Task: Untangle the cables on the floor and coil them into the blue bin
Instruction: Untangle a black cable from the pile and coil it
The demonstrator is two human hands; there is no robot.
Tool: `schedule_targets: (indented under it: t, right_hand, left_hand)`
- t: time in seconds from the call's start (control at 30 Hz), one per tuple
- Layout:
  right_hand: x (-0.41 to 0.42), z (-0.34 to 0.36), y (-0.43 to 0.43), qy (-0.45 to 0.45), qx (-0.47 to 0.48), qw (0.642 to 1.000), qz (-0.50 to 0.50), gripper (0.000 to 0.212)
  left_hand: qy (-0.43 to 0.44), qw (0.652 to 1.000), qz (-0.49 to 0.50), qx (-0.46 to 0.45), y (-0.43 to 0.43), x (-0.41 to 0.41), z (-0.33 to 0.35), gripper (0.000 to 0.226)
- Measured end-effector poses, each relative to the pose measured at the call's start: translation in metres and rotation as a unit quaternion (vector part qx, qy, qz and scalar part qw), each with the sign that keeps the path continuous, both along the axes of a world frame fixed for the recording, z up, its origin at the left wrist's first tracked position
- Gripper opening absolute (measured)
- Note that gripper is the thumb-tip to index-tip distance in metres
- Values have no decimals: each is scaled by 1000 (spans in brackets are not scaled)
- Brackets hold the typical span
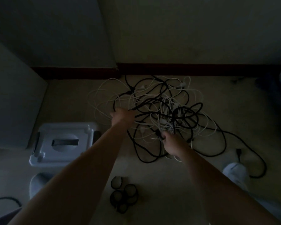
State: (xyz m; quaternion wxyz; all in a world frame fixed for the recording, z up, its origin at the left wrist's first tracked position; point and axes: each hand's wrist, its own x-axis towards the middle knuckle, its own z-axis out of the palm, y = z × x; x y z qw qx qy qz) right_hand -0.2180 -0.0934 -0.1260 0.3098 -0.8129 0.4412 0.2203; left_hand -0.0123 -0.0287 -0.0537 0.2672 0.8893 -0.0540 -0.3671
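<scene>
Left hand [122, 115] grips tangled black-and-white cables [162, 109]; right hand [171, 144] pinches a black strand [158, 133]. Pale-blue lidded plastic bin [63, 129] sits at eight o'clock.

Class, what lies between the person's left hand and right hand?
Loops of the tangled black and white cables fill the stretch between the left hand and the right hand, seen in the head view.

Two hands, left hand [122, 116] and right hand [172, 143], in one cable tangle [161, 108] — one bin [63, 130] left of them — about five black loops [123, 194] nearer.
</scene>
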Motion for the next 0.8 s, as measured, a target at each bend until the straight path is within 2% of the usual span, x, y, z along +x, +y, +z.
schedule_targets:
  t: [0.07, 0.13, 0.2, 0.27, 0.37, 0.43, 0.5, 0.57, 0.63, 0.67, 0.8]
  right_hand:
    - [8, 19, -3, -51, 14, 999, 13, 27]
    - [16, 49, -4, -98, 25, 994, 31, 25]
    - [25, 86, -2, -147, 32, 988, 34, 21]
    - [32, 123, 1, -183, 47, 982, 22, 20]
    - [34, 177, 3, -231, 21, 973, 10, 18]
    - [33, 208, 5, -306, 21, 951, -25, 15]
    - [31, 241, 9, -361, 0, 931, -44, 29]
    - [27, 270, 13, -366, -36, 929, -36, 43]
    - [20, 298, 16, -367, -64, 927, -40, 49]
    - [17, 305, 15, -378, -49, 923, -48, 48]
    - [10, 344, 20, -441, 92, 889, -84, 20]
  left_hand:
    - [-101, 986, -123, 49, 7, -9, 15, 61]
    - [-152, 952, -262, 34, 12, -15, 37, 49]
    - [-130, 908, -399, 12, 16, -25, 64, 36]
    - [-82, 885, -459, 8, 20, -40, 88, 32]
    - [52, 921, -372, -101, 33, -59, 132, 39]
    - [58, 933, -328, -138, 41, -62, 156, 49]
    - [50, 944, -280, -170, 48, -65, 184, 62]
    - [44, 950, -223, -214, 56, -62, 214, 68]
    - [36, 949, -172, -263, 67, -55, 243, 58]
    - [49, 945, -145, -289, 73, -49, 253, 55]
    - [180, 904, -110, -372, 99, -47, 300, 50]
